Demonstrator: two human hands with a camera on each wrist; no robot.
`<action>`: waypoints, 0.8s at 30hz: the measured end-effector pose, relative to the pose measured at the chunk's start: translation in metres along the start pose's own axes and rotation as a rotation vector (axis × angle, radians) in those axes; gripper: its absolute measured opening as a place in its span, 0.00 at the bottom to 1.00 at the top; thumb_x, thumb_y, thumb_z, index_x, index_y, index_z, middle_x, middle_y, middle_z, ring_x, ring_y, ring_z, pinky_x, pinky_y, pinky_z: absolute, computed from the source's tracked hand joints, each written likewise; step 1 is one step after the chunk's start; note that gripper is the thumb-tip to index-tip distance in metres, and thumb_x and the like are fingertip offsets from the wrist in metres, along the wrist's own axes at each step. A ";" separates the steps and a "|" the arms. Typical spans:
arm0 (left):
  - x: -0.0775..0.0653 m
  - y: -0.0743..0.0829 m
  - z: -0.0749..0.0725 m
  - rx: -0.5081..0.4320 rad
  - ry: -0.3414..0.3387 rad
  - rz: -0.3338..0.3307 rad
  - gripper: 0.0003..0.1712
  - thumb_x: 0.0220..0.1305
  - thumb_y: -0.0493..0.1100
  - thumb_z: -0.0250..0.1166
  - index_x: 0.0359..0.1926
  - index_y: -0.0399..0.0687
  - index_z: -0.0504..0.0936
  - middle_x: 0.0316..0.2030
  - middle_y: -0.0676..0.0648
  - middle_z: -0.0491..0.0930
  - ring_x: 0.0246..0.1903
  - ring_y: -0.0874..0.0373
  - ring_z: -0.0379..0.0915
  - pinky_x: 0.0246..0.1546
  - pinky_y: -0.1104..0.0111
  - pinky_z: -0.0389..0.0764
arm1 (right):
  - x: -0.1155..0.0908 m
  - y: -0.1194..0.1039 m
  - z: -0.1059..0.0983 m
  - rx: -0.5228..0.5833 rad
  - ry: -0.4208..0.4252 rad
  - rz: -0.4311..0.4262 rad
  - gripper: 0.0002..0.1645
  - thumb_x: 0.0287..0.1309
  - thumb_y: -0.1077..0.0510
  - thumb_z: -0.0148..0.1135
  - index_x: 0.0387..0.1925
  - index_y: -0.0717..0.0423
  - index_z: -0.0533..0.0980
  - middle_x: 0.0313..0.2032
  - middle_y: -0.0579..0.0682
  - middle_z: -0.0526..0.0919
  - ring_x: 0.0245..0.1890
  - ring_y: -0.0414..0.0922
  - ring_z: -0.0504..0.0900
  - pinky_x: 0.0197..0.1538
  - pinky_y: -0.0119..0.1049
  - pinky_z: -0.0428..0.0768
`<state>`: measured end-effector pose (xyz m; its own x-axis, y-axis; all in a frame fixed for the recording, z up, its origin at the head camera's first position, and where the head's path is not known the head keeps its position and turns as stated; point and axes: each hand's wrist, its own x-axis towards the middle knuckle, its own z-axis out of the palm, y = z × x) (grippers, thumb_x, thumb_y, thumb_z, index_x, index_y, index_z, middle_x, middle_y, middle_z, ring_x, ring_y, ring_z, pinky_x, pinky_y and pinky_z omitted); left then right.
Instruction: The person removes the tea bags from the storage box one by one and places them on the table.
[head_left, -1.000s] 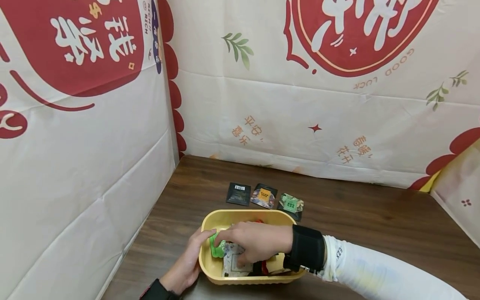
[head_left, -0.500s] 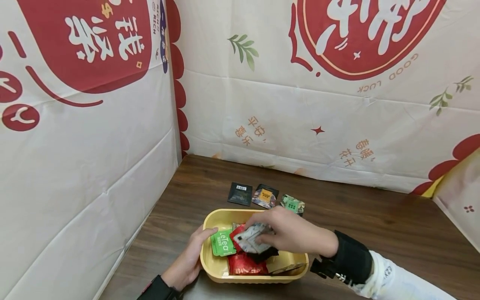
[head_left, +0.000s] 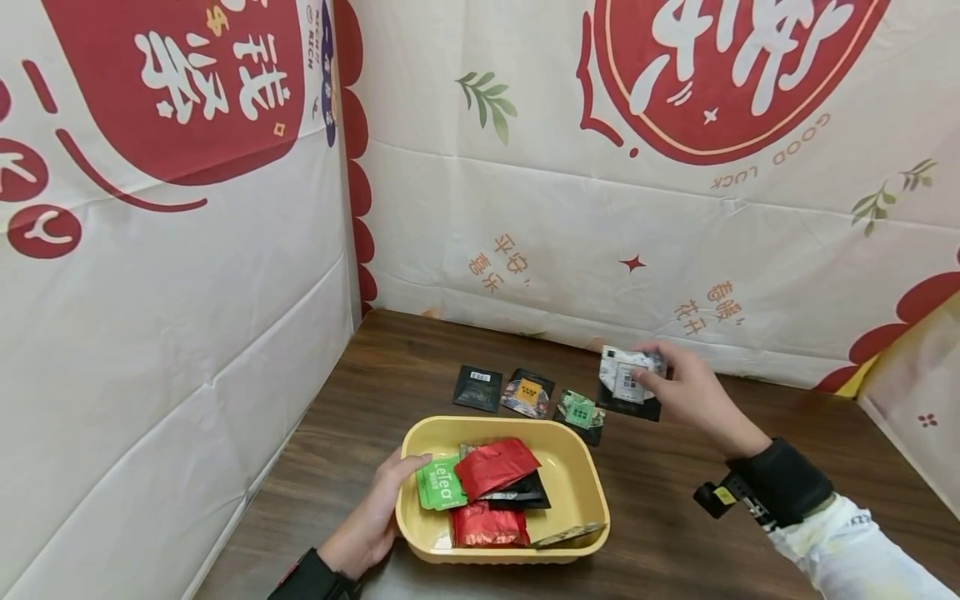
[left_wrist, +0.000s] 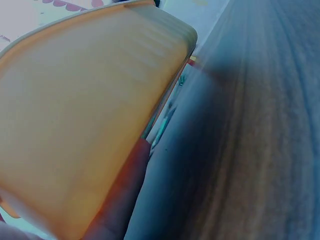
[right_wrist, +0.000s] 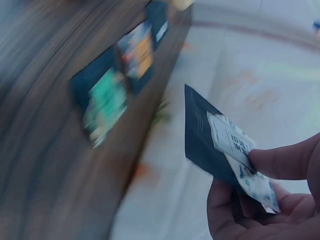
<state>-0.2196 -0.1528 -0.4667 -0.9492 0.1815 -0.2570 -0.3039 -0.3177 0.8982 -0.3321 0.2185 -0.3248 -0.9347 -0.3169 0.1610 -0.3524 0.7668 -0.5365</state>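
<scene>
At the back edge of the table hangs a printed cloth, and a second cloth borders the left edge; to the right, a broad stretch of brown wood runs from the yellow basin toward the right edge. Near the back edge, the right hand pinches a black-and-white packet above the table, thumb on its pale label and fingers behind it. Left of that packet, three others lie in a row behind the basin: a black packet, an orange-labelled packet and a green-labelled packet, the last just beside the basin's back right corner. The left hand grips the basin's left end, thumb over the rim, a finger against the outer wall. Inside, a green packet lies by the left wall, an upper red packet rests partly over dark packets, a lower red packet lies toward the front, and a thin packet leans near the front right corner
</scene>
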 end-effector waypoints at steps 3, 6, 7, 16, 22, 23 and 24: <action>0.000 0.001 -0.001 -0.007 -0.023 0.017 0.43 0.70 0.52 0.52 0.75 0.41 0.43 0.70 0.30 0.55 0.66 0.42 0.60 0.55 0.57 0.77 | 0.004 0.034 0.003 0.001 -0.031 0.111 0.21 0.68 0.55 0.56 0.58 0.62 0.71 0.40 0.57 0.79 0.31 0.46 0.73 0.28 0.37 0.71; -0.001 0.003 -0.001 -0.018 -0.051 0.027 0.41 0.71 0.53 0.51 0.75 0.42 0.43 0.70 0.32 0.55 0.66 0.44 0.60 0.56 0.59 0.76 | 0.008 0.066 0.011 0.003 -0.083 0.206 0.22 0.66 0.56 0.59 0.57 0.65 0.72 0.41 0.58 0.80 0.34 0.47 0.76 0.32 0.38 0.73; -0.001 0.004 -0.001 -0.021 -0.060 0.031 0.41 0.72 0.53 0.50 0.75 0.42 0.43 0.70 0.32 0.55 0.66 0.45 0.60 0.57 0.60 0.75 | 0.009 0.076 0.014 0.001 -0.103 0.228 0.22 0.65 0.56 0.59 0.56 0.65 0.73 0.42 0.58 0.80 0.35 0.47 0.77 0.33 0.38 0.74; -0.003 0.005 -0.002 -0.044 -0.089 0.061 0.40 0.70 0.52 0.52 0.74 0.42 0.47 0.67 0.34 0.62 0.61 0.50 0.67 0.56 0.61 0.76 | 0.011 0.129 0.043 -0.042 -0.133 0.317 0.21 0.61 0.58 0.62 0.51 0.68 0.75 0.40 0.59 0.80 0.34 0.48 0.77 0.32 0.38 0.74; -0.002 0.006 -0.001 -0.031 -0.079 0.055 0.40 0.71 0.52 0.52 0.74 0.42 0.47 0.68 0.35 0.61 0.63 0.50 0.64 0.57 0.63 0.74 | 0.010 0.133 0.053 -0.224 -0.033 0.225 0.21 0.54 0.59 0.66 0.46 0.70 0.76 0.40 0.65 0.78 0.40 0.60 0.76 0.38 0.50 0.76; -0.002 0.006 -0.001 -0.030 -0.079 0.053 0.40 0.71 0.52 0.52 0.74 0.43 0.47 0.68 0.35 0.60 0.63 0.50 0.64 0.57 0.63 0.74 | 0.009 0.132 0.054 -0.255 -0.013 0.210 0.21 0.53 0.60 0.66 0.46 0.70 0.76 0.42 0.67 0.76 0.42 0.63 0.74 0.39 0.53 0.75; -0.002 0.006 -0.001 -0.030 -0.078 0.051 0.39 0.71 0.52 0.52 0.74 0.43 0.47 0.68 0.35 0.60 0.63 0.50 0.64 0.57 0.63 0.74 | 0.009 0.130 0.054 -0.275 0.003 0.196 0.22 0.53 0.60 0.66 0.47 0.70 0.75 0.44 0.69 0.75 0.45 0.67 0.72 0.41 0.57 0.74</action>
<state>-0.2198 -0.1558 -0.4610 -0.9547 0.2360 -0.1813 -0.2586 -0.3563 0.8979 -0.3834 0.2848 -0.4379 -0.9860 -0.1471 0.0789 -0.1646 0.9350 -0.3140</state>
